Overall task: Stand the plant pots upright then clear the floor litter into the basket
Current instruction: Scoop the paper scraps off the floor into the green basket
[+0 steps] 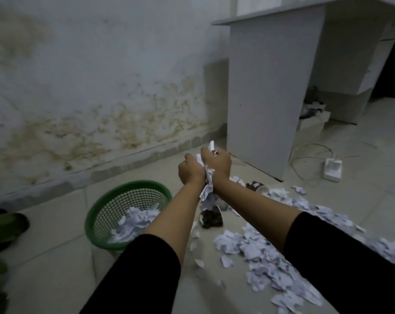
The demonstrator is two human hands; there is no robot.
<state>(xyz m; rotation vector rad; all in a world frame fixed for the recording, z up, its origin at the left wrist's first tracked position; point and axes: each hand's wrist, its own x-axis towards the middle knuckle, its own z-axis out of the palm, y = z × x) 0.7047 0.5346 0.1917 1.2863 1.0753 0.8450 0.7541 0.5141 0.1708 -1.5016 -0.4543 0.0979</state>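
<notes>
At mid-frame we clamp a wad of paper scraps between left hand and right hand, judging ourselves mid-clearing, so next we must swing it lower left over the green basket and let go.

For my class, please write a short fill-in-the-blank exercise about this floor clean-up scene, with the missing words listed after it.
1. Both hands, left hand and right hand, hold a bundle of crumpled ____.
2. The basket is coloured ____.
3. The basket already holds some ____.
4. Most paper scraps lie to the ____ of the basket.

Missing words: paper; green; paper; right
</notes>
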